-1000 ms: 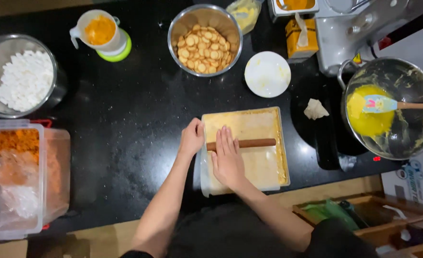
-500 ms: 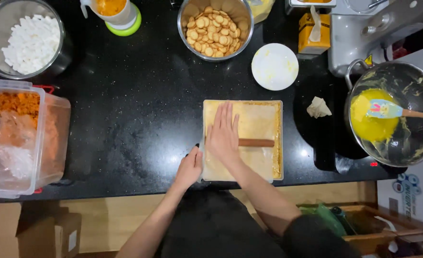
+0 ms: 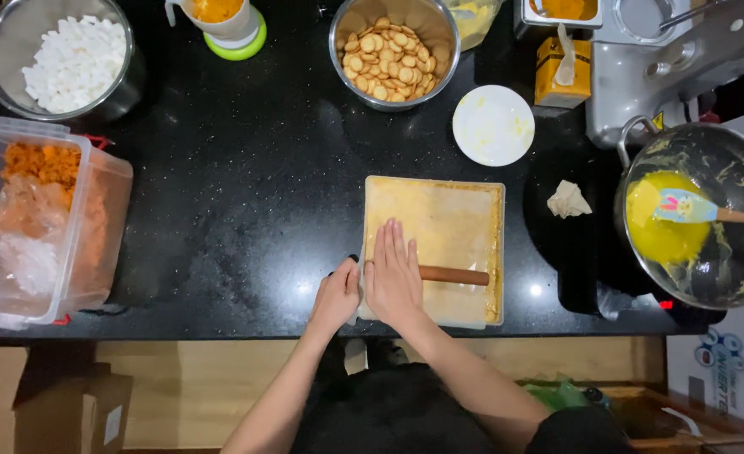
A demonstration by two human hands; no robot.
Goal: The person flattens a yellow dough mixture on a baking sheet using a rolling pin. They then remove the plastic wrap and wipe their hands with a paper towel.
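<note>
A rectangular tray (image 3: 494,252) filled with a flat, pale yellow mixture lies on the black counter (image 3: 246,202) near its front edge. A brown wooden rolling pin (image 3: 454,275) lies across the lower part of the tray. My right hand (image 3: 393,273) rests flat on the pin's left end, fingers stretched forward and together. My left hand (image 3: 336,294) grips the tray's left edge.
Behind the tray stand a steel bowl of small round biscuits (image 3: 391,52) and a white plate (image 3: 493,124). A steel pot with yellow batter and a spatula (image 3: 696,227) sits at the right. A bowl of marshmallows (image 3: 65,59) and a clear plastic box (image 3: 44,223) stand at the left.
My right hand has drawn the rolling pin back from the tray's middle toward the near edge. My left hand moved from the tray's top left edge down to its lower left edge.
</note>
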